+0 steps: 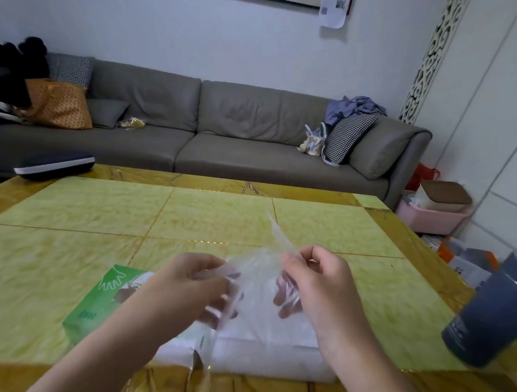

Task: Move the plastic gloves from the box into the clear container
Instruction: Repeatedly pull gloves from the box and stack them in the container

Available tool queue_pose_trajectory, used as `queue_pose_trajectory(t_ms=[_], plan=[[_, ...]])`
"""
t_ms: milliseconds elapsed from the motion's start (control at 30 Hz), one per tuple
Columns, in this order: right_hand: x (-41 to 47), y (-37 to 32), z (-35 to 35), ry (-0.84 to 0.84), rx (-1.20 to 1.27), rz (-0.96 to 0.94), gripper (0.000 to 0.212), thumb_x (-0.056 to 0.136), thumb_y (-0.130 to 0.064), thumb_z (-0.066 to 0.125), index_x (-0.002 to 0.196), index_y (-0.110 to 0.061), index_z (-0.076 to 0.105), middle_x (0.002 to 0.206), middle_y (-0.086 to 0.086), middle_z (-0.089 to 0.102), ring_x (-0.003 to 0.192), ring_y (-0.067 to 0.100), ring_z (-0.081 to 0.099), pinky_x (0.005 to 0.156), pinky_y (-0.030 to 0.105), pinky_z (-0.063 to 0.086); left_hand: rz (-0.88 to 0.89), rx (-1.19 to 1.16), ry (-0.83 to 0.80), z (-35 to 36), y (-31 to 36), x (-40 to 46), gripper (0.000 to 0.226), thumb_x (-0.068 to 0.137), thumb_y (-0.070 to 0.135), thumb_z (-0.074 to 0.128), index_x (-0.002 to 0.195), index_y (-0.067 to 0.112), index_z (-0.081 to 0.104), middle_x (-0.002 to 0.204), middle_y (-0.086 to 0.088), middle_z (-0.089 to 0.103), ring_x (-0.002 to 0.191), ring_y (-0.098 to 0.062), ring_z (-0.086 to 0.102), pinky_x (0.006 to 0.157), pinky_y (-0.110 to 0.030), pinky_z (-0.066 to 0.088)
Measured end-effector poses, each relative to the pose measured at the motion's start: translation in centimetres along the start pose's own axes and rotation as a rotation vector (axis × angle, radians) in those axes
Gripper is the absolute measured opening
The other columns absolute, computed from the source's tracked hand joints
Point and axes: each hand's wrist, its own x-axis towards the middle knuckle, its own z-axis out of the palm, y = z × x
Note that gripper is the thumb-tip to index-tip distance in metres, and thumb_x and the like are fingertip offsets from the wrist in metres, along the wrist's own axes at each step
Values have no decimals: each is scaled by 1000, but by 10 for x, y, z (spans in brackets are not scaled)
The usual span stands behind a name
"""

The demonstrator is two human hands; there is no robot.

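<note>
Behind the yellow-green marbled tabletop stands a long grey sofa with cushions and some clothes on it. On the tabletop, near the front edge, lies a green cardboard box with a white hand drawing, partly hidden by the left forearm. Just beside it, to the right, sits a clear plastic container with a whitish pile inside (I cannot tell how full it is).

Both hands are above the container and hold one thin transparent plastic glove between them. The left hand grips its left side, fingers curled into the film. The right hand pinches the other side — thumb and forefinger pressed together on a twisted strip that sticks upward. At the right edge stands a dark grey-blue tumbler, tilted in this view.
</note>
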Motion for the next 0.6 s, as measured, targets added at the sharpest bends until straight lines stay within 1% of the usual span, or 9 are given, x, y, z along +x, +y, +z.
queue_pose_trajectory(t_ms=[67, 167, 200, 233, 300, 367, 467, 533, 600], plan=[[4, -1, -5, 2, 57, 27, 23, 101, -12, 64, 86, 5, 59, 65, 20, 61, 51, 28, 62, 46, 37, 52, -33, -77, 95, -2, -2, 6, 26, 103, 1, 53, 95, 5, 78, 86, -18, 77, 73, -32, 74, 69, -39, 61], [8, 0, -12, 12, 107, 42, 29, 103, -13, 61, 85, 9, 58, 63, 19, 60, 48, 27, 53, 41, 31, 41, -58, -202, 166, -5, -1, 8, 27, 104, 8, 56, 91, 3, 79, 91, -31, 73, 65, -30, 64, 56, -32, 55], [9, 1, -14, 23, 104, 38, 31, 103, -13, 61, 84, 11, 59, 62, 17, 59, 48, 26, 52, 41, 30, 38, -63, -228, 168, -6, -1, 8, 28, 104, 10, 57, 89, 3, 79, 85, -32, 71, 64, -29, 61, 56, -34, 52], [10, 1, -17, 37, 94, 33, 32, 103, -14, 62, 83, 10, 60, 61, 15, 57, 48, 24, 51, 40, 30, 38, -59, -242, 164, -7, -1, 9, 29, 103, 12, 58, 86, 2, 79, 77, -31, 68, 62, -29, 59, 59, -35, 48], [12, 3, -23, 63, 75, 35, 30, 103, -16, 65, 84, 7, 65, 60, 10, 56, 48, 19, 50, 40, 28, 38, -54, -267, 176, -7, 2, 8, 28, 100, 13, 61, 83, -4, 76, 67, -23, 59, 57, -28, 54, 55, -31, 45], [15, 6, -29, 85, 93, 46, 23, 102, -16, 67, 88, 2, 71, 63, 7, 56, 50, 17, 51, 42, 26, 39, -63, -319, 183, -9, 3, 9, 28, 99, 13, 63, 83, -9, 71, 67, -20, 57, 57, -28, 53, 58, -34, 45], [20, 9, -36, 135, 145, 77, 14, 100, -13, 70, 92, -4, 76, 69, 4, 61, 56, 10, 56, 51, 24, 47, -56, -325, 112, -9, 2, 9, 33, 100, 11, 58, 77, -9, 70, 65, -20, 59, 63, -30, 53, 65, -39, 42], [22, 10, -41, 154, 145, 90, 14, 101, -12, 68, 93, -5, 76, 69, 5, 62, 58, 13, 57, 53, 27, 50, -43, -273, 105, -6, 5, 7, 33, 101, 11, 56, 81, -11, 69, 62, -16, 59, 64, -27, 56, 65, -37, 43], [24, 11, -47, 155, 118, 83, 16, 103, -13, 65, 94, -4, 75, 67, 8, 59, 58, 21, 55, 50, 32, 47, -37, -264, 115, -6, 7, 7, 33, 102, 12, 56, 81, -8, 72, 62, -14, 61, 60, -25, 57, 62, -36, 45]])
